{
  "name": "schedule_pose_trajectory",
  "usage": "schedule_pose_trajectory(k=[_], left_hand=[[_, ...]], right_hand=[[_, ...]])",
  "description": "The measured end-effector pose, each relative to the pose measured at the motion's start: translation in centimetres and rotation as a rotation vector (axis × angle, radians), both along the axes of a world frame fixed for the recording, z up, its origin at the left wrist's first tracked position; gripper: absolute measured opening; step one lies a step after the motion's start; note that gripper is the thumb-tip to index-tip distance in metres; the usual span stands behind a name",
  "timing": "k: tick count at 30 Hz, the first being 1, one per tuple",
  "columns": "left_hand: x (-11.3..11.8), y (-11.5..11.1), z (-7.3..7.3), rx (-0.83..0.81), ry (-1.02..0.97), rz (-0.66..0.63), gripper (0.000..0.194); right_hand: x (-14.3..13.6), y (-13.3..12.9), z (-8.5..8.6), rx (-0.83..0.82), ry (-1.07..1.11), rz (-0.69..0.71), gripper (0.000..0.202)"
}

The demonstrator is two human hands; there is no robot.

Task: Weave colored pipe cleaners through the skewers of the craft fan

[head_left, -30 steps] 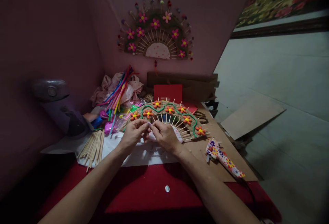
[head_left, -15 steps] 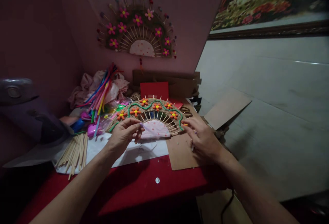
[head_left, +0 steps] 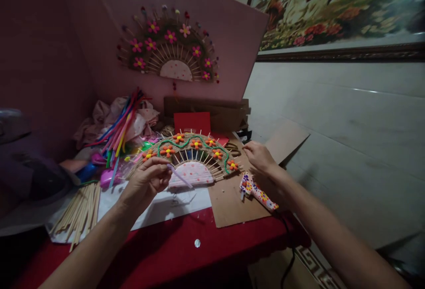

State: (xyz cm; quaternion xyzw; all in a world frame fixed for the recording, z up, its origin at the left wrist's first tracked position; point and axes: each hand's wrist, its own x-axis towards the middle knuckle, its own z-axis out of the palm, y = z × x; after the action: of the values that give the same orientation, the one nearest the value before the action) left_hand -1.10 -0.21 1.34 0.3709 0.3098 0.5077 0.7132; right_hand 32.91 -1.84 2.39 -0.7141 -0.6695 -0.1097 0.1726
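A fan-shaped craft [head_left: 195, 144] of twine and sticks lies on the table, with orange clay flowers, a wavy green strip and a dotted white half-round base [head_left: 192, 175]. In front of its left part, my left hand [head_left: 148, 180] pinches a thin pale purple strip [head_left: 180, 176] that points down to the right. My right hand [head_left: 259, 156] is off the fan's right end, above the cardboard, fingers closed together; what they hold, if anything, is too small to name. Below it lies a flower-patterned cloth-wrapped object [head_left: 257, 191].
Wooden sticks [head_left: 79, 209] lie at the left on white paper [head_left: 169, 209]. Behind them are colored strips [head_left: 124, 125] and bags of clay. Brown cardboard [head_left: 229, 200] lies on the red tablecloth [head_left: 169, 249]. A finished-looking flowered fan [head_left: 171, 43] hangs on the pink board behind.
My right hand has moved away from the fan's right end, up and to the right, uncovering an orange flower and the patterned object. The view has shifted. My left hand still holds the purple strip.
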Motion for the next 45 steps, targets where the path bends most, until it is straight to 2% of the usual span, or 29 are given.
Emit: schedule_pose_trajectory(k=[4, 7, 9, 12, 17, 22, 25, 29, 31, 33, 35, 36, 38, 39, 40, 42, 45], left_hand=[[-0.2, 0.0, -0.1, -0.021, -0.007, 0.015, 0.017], [-0.3, 0.1, -0.1, -0.026, -0.014, 0.022, 0.016], [-0.4, 0.1, -0.1, -0.031, -0.014, 0.029, 0.014], [-0.3, 0.2, 0.1, -0.046, -0.014, 0.053, 0.014], [-0.1, 0.3, 0.3, -0.069, -0.014, 0.086, 0.018], [0.1, 0.4, 0.2, -0.071, -0.012, 0.1, 0.017], [0.0, 0.4, 0.1, -0.057, -0.001, 0.097, 0.018], [-0.1, 0.4, -0.1, -0.02, 0.018, 0.063, 0.016], [0.0, 0.4, -0.3, 0.006, 0.012, 0.039, 0.017], [0.1, 0.4, -0.6, 0.036, -0.005, 0.003, 0.019], [0.1, 0.4, -0.9, 0.062, -0.019, -0.039, 0.02], [0.1, 0.4, -1.0, 0.07, -0.022, -0.055, 0.02], [0.0, 0.3, -1.1, 0.08, -0.018, -0.075, 0.019], [0.0, 0.3, -1.2, 0.084, -0.016, -0.08, 0.018], [0.0, 0.3, -1.1, 0.089, -0.017, -0.083, 0.017], [-0.1, 0.2, -1.1, 0.098, -0.025, -0.087, 0.016], [-0.1, 0.1, -0.9, 0.091, -0.031, -0.068, 0.017]], right_hand=[[1.9, 5.7, -1.2, -0.125, -0.018, 0.057, 0.031], [2.4, 8.3, -2.4, -0.233, -0.052, 0.096, 0.024], [2.5, 9.1, -2.8, -0.284, -0.085, 0.123, 0.023], [2.4, 9.6, -2.6, -0.323, -0.139, 0.174, 0.033], [2.8, 9.5, -0.7, -0.354, -0.243, 0.23, 0.04], [4.0, 8.4, 2.3, -0.343, -0.344, 0.201, 0.05], [5.5, 6.5, 4.4, -0.325, -0.399, 0.157, 0.054], [8.5, 1.9, 6.9, -0.276, -0.453, 0.014, 0.041], [9.7, -0.7, 7.4, -0.231, -0.455, -0.044, 0.045], [9.9, -3.1, 7.3, -0.083, -0.331, -0.142, 0.051], [8.6, -5.3, 6.5, 0.004, -0.036, -0.045, 0.048], [7.3, -6.3, 6.0, -0.011, 0.17, 0.033, 0.044], [3.8, -8.2, 4.8, -0.108, 0.518, 0.15, 0.036], [1.8, -9.1, 4.3, -0.21, 0.612, 0.195, 0.036], [-0.4, -10.0, 3.8, -0.223, 0.649, 0.225, 0.036], [-4.3, -11.4, 2.8, -0.368, 0.649, 0.29, 0.031], [-8.4, -12.5, 1.4, -0.501, 0.63, 0.301, 0.027]])
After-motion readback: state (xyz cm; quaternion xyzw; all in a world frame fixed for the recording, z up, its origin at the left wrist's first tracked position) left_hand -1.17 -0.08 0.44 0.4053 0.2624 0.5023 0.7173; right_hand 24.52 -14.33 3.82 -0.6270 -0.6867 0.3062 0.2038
